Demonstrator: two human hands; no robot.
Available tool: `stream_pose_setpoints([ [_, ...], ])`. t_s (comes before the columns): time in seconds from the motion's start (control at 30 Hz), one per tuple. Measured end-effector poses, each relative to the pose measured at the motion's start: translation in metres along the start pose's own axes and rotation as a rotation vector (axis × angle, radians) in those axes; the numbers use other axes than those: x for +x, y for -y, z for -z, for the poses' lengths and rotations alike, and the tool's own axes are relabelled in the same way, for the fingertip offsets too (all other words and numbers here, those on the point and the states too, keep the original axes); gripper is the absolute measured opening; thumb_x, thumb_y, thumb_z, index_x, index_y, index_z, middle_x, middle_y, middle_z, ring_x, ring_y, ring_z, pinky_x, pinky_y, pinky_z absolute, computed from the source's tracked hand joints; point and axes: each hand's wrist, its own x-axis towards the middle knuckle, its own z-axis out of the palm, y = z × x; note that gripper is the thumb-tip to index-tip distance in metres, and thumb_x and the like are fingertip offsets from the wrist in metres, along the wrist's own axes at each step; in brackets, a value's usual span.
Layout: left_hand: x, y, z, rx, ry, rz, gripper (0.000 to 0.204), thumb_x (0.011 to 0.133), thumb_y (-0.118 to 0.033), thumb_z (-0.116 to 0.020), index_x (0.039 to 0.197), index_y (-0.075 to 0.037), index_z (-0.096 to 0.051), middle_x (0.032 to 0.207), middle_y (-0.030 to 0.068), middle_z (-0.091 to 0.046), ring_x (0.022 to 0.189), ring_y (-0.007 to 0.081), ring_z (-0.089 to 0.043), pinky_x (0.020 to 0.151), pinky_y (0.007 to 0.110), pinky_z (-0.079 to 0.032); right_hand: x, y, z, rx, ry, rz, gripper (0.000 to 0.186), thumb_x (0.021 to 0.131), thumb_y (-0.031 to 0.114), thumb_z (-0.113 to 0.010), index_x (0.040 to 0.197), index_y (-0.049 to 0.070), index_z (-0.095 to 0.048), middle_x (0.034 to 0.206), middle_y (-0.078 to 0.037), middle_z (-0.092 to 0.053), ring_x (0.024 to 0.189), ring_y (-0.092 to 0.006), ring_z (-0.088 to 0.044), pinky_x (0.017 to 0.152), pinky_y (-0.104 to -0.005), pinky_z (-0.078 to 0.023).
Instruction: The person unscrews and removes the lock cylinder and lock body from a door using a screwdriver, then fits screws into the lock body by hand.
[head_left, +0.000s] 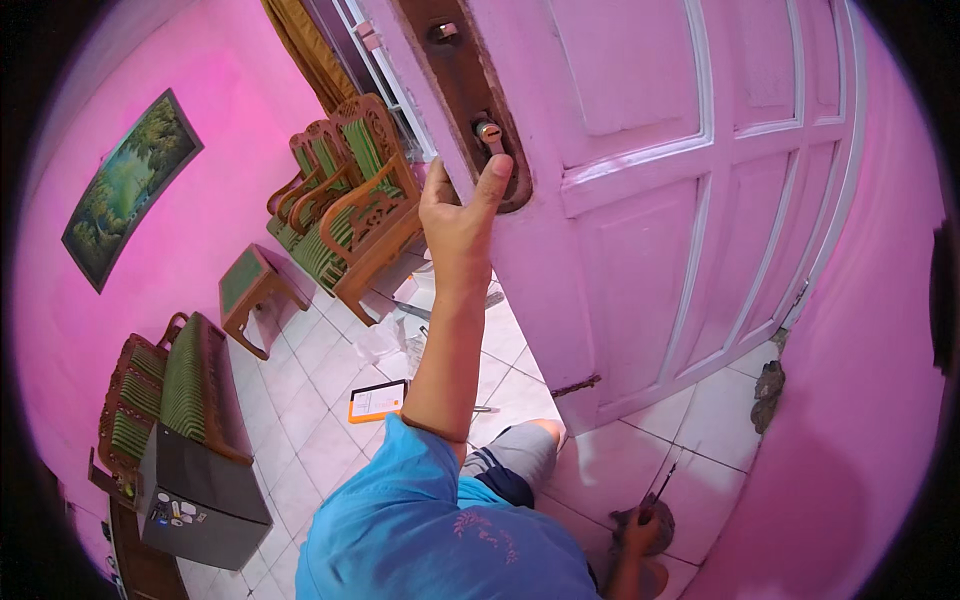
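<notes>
A pink panelled door [640, 250] stands open before me, with a worn brown recess [455, 75] near its edge. A metal lock cylinder [489, 132] sticks out of the recess. My left hand [460, 210] is closed round the door edge, its thumb pressed up against the lower part of the cylinder; some fingers are hidden behind the edge. Down at the lower right, my right hand [640, 530] grips a screwdriver [660, 488] with its shaft pointing up. Beside that hand is a grey, cloth-like thing [658, 538] that I cannot make out clearly.
On the tiled floor to the left lie an orange-edged box [376, 402] and crumpled clear plastic [380, 340]. Further off stand green-cushioned wooden chairs [345, 220], a low table [250, 290], a bench [185, 385] and a dark fridge [205, 500]. A pink wall [860, 430] rises at the right.
</notes>
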Motion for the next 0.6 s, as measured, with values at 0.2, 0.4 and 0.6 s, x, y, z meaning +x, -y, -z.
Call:
stream_pose_setpoints([
  [0.2,-0.001,-0.003,0.001,0.021,-0.011,-0.014,0.051,0.081,-0.024,-0.081,0.117,0.003,-0.058,0.11,0.0079,-0.065,0.098,0.0129,-0.06,0.089,0.027,-0.046,-0.002,0.014,0.01,0.122,0.19,-0.146,0.035,0.082,0.022,-0.07,0.107,-0.001,-0.061,0.099,-0.016,-0.066,0.091,-0.0288,-0.064,0.086,-0.0387,-0.048],
  [0.4,0.002,0.002,0.005,-0.006,0.045,0.034,0.051,0.081,-0.024,-0.081,0.117,0.002,-0.058,0.11,0.0082,-0.065,0.099,0.0132,-0.06,0.09,0.027,-0.046,-0.002,0.004,0.002,0.05,0.008,-0.015,0.033,0.08,0.024,-0.073,0.1,0.0,-0.063,0.093,-0.016,-0.068,0.084,-0.0303,-0.066,0.079,-0.0399,-0.051],
  [0.6,0.002,-0.001,0.003,-0.04,0.057,0.006,0.048,0.081,-0.024,-0.08,0.116,0.001,-0.058,0.109,0.0076,-0.065,0.098,0.0136,-0.06,0.089,0.027,-0.047,0.001,-0.005,0.0,0.055,0.117,-0.116,0.048,0.081,0.022,-0.073,0.117,-0.007,-0.057,0.106,-0.019,-0.064,0.099,-0.0296,-0.063,0.089,-0.0386,-0.048],
])
